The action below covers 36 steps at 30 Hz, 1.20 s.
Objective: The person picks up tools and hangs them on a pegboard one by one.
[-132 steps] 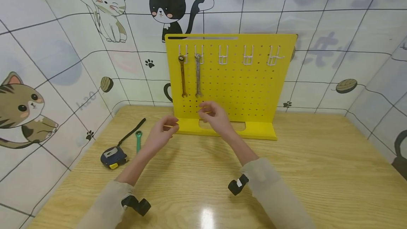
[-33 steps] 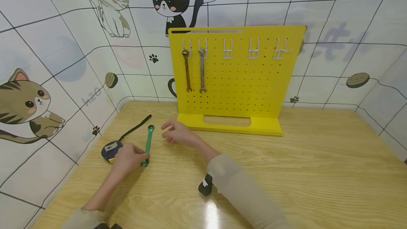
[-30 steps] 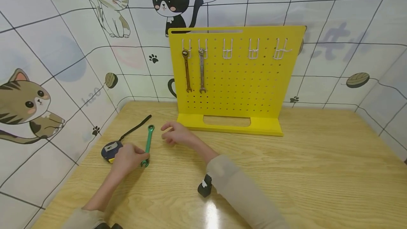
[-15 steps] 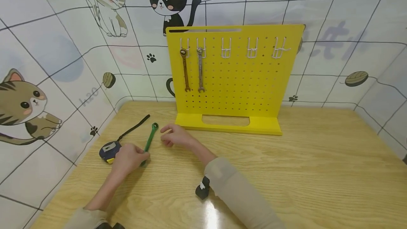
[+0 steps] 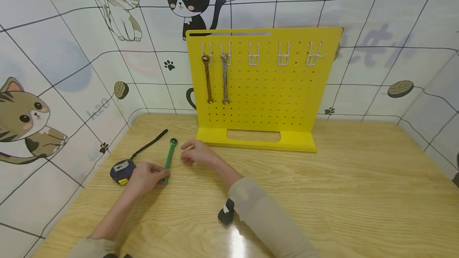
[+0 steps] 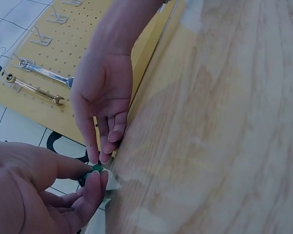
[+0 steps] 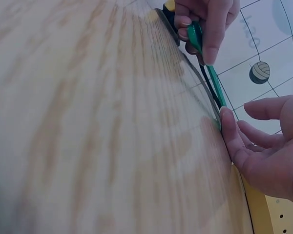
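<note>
My left hand (image 5: 144,179) pinches a green ratcheting combination wrench (image 5: 170,153) near its open end, thumb and fingertips on the shank. The wrench's ring end points away toward the back of the table. In the right wrist view the open end of the green wrench (image 7: 195,35) sticks out past the left fingers. My right hand (image 5: 199,153), fingers loosely bent, hovers just right of the ring end and holds nothing. In the left wrist view the right hand (image 6: 105,92) overlaps the far side of the wrench, its fingertips close to it.
A yellow pegboard (image 5: 265,94) stands at the back. A bronze-toned wrench (image 5: 207,81) and a silver wrench (image 5: 224,81) hang from its two left hooks; the other white hooks (image 5: 254,55) bear nothing. A blue tape measure (image 5: 122,171) with a black strap lies beside my left hand.
Both hands came from near the pegboard to the green wrench. My left hand took hold of it and has tilted its ring end slightly right. The right hand stays nearly still lately.
</note>
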Available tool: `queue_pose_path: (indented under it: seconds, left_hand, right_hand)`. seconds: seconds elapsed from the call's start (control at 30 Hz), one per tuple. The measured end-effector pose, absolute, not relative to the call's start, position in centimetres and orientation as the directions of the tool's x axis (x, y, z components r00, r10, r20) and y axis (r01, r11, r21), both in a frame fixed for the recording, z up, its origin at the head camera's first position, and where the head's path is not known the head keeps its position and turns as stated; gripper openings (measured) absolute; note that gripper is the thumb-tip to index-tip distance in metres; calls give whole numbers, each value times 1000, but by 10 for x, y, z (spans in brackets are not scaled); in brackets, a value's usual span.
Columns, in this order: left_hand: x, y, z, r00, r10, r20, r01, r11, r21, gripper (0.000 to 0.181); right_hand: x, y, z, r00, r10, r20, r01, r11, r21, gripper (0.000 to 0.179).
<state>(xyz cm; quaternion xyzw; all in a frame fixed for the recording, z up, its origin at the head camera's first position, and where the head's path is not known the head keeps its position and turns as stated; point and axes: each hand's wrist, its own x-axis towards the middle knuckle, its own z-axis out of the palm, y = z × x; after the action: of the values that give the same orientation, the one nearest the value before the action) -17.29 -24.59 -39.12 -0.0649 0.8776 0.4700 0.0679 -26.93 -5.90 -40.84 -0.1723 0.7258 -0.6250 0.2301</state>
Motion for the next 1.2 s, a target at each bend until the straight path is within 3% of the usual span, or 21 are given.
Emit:
queue_pose_path:
  seconds: [0.2,0.57,0.77,1.2]
  left_hand:
    - [-171,-243,-389,-976,-26,-215,-202,461,864,30]
    - [-168,-233,-392,-982,25,-188,-158,436,886,32]
    - [-167,-228,-392,-985,44,-167,-135,406,904,28]
    - [-169,-225,-384,-988,56,-146,-117,358,926,27]
  right_hand:
    - [-271,-63,-410,-832,-541,-121,58,132,-990,34]
    - [-267,-72,-412,-856,-509,-90,43,102,-994,22]
    - [-263,-71,-408,-886,-458,-73,78,9,-997,37]
    - [-252,-71,-392,-909,-413,49,21,-163,-986,43]
